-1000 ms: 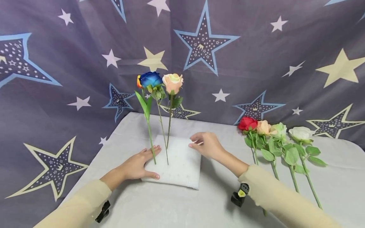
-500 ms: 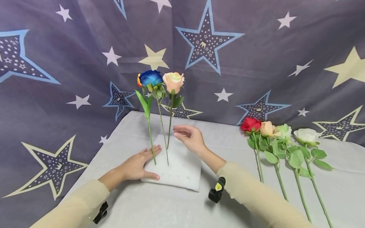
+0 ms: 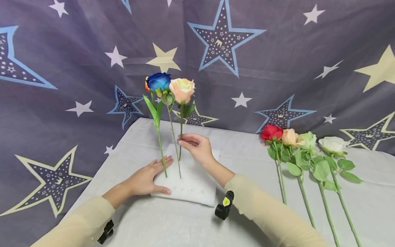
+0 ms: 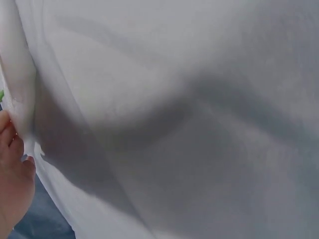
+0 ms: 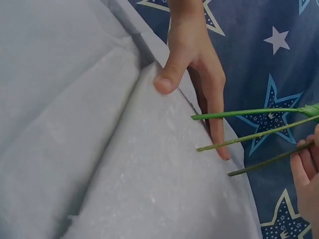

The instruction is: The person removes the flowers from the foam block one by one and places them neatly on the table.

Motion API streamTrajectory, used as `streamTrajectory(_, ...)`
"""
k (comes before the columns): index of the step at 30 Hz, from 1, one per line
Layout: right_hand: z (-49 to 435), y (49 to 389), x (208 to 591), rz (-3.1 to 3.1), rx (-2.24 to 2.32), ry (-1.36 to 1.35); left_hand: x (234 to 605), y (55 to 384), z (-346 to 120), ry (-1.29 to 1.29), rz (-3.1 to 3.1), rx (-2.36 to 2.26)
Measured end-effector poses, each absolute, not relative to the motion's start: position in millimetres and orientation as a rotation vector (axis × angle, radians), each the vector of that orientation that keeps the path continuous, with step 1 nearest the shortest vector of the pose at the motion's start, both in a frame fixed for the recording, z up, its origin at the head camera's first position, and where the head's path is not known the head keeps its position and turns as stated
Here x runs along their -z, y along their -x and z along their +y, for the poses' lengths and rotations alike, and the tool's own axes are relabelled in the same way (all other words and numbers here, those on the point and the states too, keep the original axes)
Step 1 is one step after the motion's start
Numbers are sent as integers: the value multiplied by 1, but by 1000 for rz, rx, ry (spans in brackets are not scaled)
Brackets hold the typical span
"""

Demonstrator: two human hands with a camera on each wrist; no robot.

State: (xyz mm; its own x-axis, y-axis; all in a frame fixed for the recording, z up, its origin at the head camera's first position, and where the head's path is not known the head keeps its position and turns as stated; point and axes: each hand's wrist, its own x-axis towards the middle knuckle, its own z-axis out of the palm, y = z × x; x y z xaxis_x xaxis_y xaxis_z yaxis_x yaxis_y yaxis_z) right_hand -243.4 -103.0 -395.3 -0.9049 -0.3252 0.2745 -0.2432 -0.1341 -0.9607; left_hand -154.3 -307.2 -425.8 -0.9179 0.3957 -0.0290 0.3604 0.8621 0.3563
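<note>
My right hand (image 3: 197,148) pinches the stem of a peach rose (image 3: 182,90) between thumb and fingers, partway up from a white foam block (image 3: 195,188). The rose stands upright at the back of the block. To its left a blue rose (image 3: 159,81) and a green-leaved flower with an orange bloom (image 3: 147,84) also stand in the foam, nearly upright. My left hand (image 3: 143,180) rests spread on the block's left side. In the right wrist view, the three stems enter the foam (image 5: 149,164) beside the left hand (image 5: 197,55), with the right hand (image 5: 305,172) at the rearmost stem.
On the right of the grey cloth-covered table (image 3: 247,164) lie a red rose (image 3: 271,132), a pale peach rose (image 3: 289,137), a pale green rose (image 3: 307,141) and a white rose (image 3: 333,145), stems toward the front. A star-patterned curtain (image 3: 277,75) hangs behind.
My right hand has moved left from over the block's right side to the peach rose and taken hold of its stem. The left hand has stayed on the foam.
</note>
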Motion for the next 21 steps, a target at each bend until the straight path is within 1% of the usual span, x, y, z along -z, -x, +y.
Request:
streamTrajectory(7,-97,238,384,2161,2031,809,426,152,-310,-574,2949,-532)
streamTrajectory(21,-79,231,377,2202,2018,759,425,154,-305,-573,2936,-556)
